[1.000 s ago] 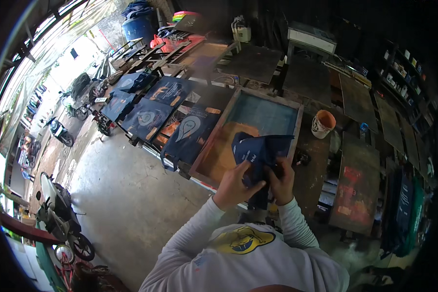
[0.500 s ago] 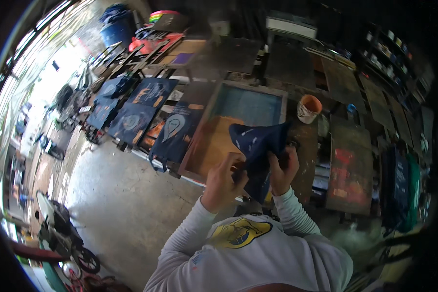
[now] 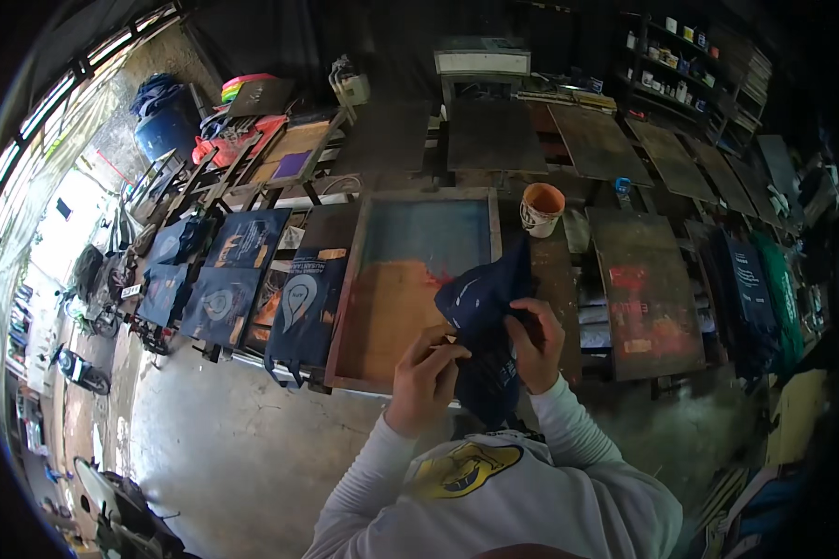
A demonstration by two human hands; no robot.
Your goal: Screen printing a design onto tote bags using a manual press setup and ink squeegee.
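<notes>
The person's left hand (image 3: 423,384) and right hand (image 3: 537,345) each have a pinching grip on a dark-blue, white-printed, bunched cloth (image 3: 481,296), raised near the near right corner of a rectangular wooden-framed screen (image 3: 396,303).

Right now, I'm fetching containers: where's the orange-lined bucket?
In the head view, the bucket stands right of centre, just right of the wooden frame, beyond the right hand.

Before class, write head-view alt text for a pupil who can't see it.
A person's right grip pinches a navy printed cloth, the left grip at its edge. Behind lies a brown rectangular wooden frame, other navy printed cloths to its left, a white orange-lined bucket to its right.
</notes>
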